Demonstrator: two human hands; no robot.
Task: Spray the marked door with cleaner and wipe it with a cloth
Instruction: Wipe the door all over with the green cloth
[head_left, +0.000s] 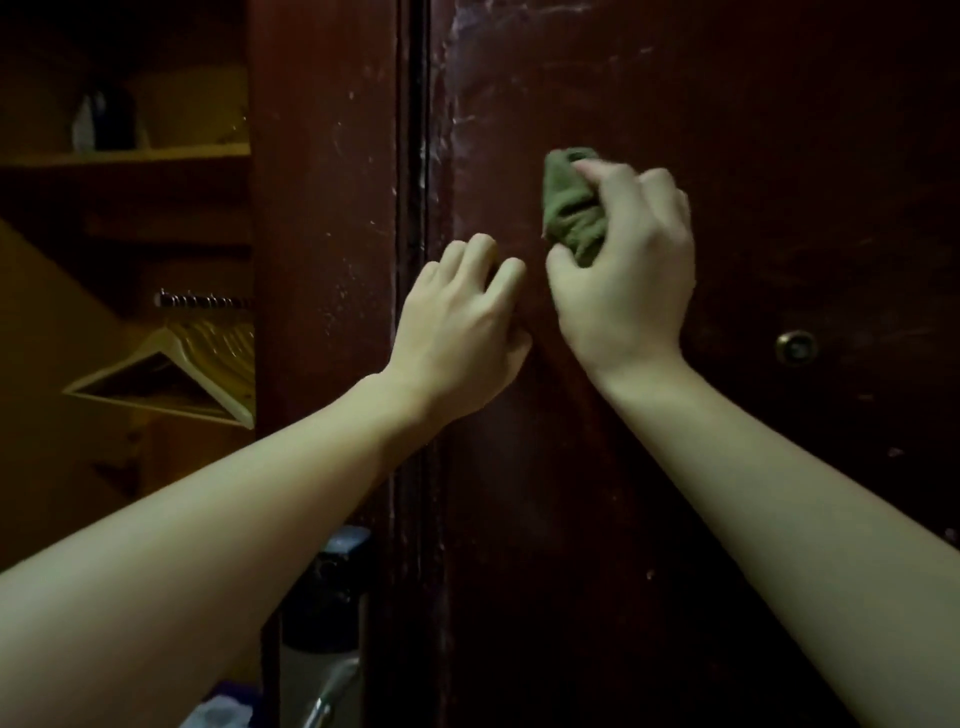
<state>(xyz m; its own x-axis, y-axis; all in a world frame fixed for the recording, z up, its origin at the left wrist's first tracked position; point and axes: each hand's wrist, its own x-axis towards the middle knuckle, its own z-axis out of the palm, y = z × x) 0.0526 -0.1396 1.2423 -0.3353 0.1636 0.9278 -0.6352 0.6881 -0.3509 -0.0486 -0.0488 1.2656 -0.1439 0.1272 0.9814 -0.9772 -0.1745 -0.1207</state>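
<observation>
A dark reddish-brown wooden door (753, 156) fills the right half of the view, with pale smears near its top left. My right hand (628, 280) presses a bunched green cloth (569, 208) against the door at mid height. My left hand (457, 332) rests just left of it with the fingers curled on the door near its left edge, holding nothing that I can see. A dark gap (413, 208) separates this door from the narrower panel on its left. No spray bottle is clearly in view.
A round brass lock (796, 347) sits on the door at right. At left is an open wardrobe with a shelf (124, 156), a rail and pale hangers (171, 379). A dark-capped bottle-like object (324, 603) stands low beside the panel.
</observation>
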